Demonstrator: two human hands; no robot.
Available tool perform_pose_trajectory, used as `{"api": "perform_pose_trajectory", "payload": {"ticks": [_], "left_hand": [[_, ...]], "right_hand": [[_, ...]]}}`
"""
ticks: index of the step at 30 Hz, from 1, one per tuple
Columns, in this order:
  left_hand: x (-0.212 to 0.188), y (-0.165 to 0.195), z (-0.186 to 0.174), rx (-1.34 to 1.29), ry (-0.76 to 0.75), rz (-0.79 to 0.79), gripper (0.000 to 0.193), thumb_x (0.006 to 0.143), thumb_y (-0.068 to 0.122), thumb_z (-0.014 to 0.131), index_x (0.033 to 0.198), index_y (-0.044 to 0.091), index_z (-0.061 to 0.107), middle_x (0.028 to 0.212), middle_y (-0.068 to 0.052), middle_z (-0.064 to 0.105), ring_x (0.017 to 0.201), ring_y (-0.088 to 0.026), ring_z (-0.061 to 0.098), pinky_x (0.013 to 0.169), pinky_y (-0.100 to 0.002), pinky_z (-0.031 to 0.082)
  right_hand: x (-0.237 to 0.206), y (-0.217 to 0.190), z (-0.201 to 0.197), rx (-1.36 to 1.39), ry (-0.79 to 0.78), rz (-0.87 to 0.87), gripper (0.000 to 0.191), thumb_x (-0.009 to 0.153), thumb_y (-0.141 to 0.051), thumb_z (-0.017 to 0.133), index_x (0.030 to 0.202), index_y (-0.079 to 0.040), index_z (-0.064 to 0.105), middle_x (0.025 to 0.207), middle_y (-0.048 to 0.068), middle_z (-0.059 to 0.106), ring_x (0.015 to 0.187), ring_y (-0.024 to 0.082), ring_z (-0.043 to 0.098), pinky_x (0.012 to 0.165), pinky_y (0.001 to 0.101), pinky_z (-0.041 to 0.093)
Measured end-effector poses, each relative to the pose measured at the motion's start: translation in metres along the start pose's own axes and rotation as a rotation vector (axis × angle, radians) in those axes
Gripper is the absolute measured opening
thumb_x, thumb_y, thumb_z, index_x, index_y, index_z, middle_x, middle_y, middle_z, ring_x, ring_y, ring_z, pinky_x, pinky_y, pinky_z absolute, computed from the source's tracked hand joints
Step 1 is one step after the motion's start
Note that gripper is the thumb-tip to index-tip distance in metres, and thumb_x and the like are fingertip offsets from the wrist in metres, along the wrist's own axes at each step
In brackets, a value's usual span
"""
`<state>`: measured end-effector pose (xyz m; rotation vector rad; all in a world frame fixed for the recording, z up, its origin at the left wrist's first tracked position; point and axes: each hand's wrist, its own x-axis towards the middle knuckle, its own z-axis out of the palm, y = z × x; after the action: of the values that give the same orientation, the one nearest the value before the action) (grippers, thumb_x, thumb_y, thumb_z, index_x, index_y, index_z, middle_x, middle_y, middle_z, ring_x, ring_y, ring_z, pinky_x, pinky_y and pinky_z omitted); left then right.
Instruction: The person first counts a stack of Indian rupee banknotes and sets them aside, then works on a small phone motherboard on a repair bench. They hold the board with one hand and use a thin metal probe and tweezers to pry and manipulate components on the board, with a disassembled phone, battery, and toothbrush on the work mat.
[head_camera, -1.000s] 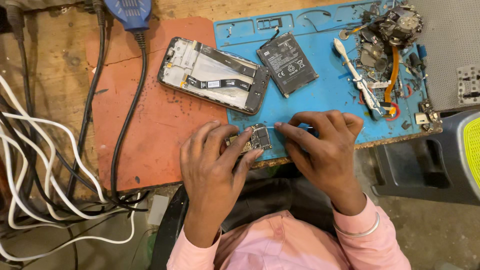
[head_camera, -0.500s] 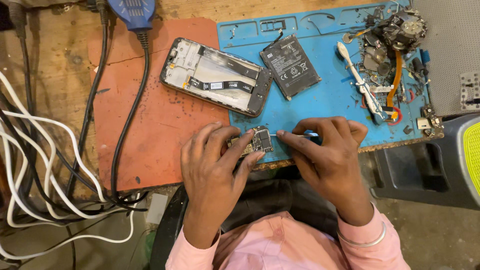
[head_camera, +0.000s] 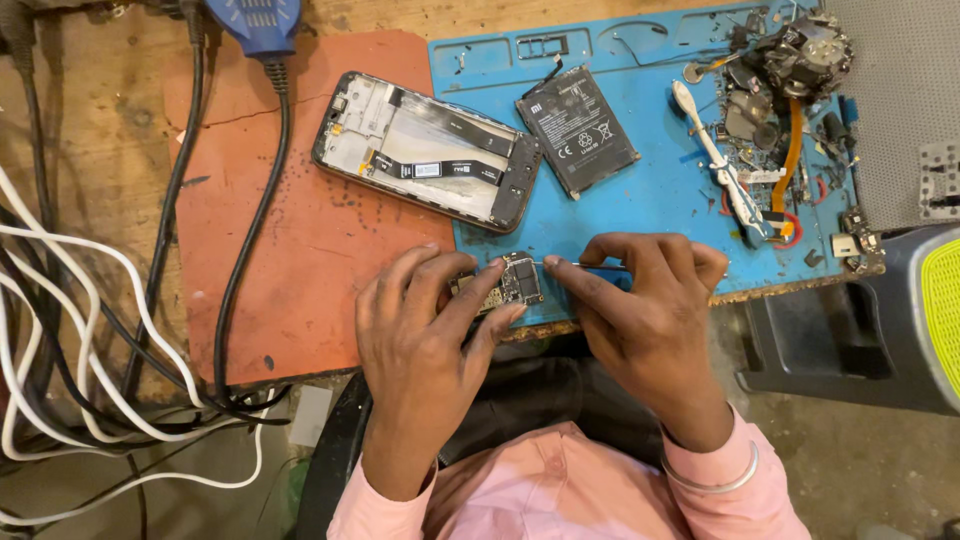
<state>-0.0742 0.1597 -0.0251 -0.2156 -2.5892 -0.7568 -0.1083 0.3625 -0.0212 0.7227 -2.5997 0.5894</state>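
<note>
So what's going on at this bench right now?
A person in a pink shirt is working on a small circuit board at the front edge of a blue work mat. The left hand pinches the board in place, while the right hand holds a thin metal tool with its tip at the board. An opened phone body and a loose black battery lie further back, untouched.

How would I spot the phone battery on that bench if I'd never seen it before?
Find the blue work mat on the wooden bench. The battery lies in the mat's upper middle, just right of the opened phone frame and left of the white-handled tool. It is the only flat, plain black rectangle there, lying loose and tilted, with a short connector tab at its top edge.
</note>
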Motion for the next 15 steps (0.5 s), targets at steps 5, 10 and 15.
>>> {"api": "perform_pose_trajectory", "payload": {"ticks": [5,10,15], "left_hand": [[-0.001,0.000,-0.002,-0.009,-0.012,-0.007,0.034,0.088,0.036,0.077,0.116,0.016,0.077,0.116,-0.001,0.066,0.122,-0.030,0.057,0.100,-0.049,0.041],[0.001,-0.001,-0.002,-0.009,-0.016,-0.005,0.034,0.089,0.037,0.076,0.116,0.016,0.077,0.116,-0.001,0.066,0.122,-0.029,0.057,0.101,-0.049,0.041],[0.000,-0.002,0.000,0.001,-0.009,-0.005,0.035,0.089,0.037,0.076,0.116,0.016,0.077,0.116,-0.001,0.066,0.122,-0.030,0.057,0.101,-0.049,0.040]], "right_hand": [[-0.001,0.000,-0.008,-0.002,-0.086,-0.026,0.043,0.082,-0.008,0.072,0.122,-0.023,0.075,0.108,-0.001,0.066,0.094,0.023,0.058,0.085,0.0426,0.034],[0.001,-0.002,-0.013,0.019,-0.181,-0.017,0.049,0.077,-0.003,0.070,0.123,-0.019,0.074,0.106,0.002,0.066,0.089,0.024,0.058,0.076,0.0412,0.040],[0.002,-0.005,-0.007,0.027,-0.111,0.022,0.049,0.080,0.000,0.068,0.125,-0.019,0.073,0.109,0.004,0.063,0.095,0.027,0.057,0.083,0.0410,0.043]]}}
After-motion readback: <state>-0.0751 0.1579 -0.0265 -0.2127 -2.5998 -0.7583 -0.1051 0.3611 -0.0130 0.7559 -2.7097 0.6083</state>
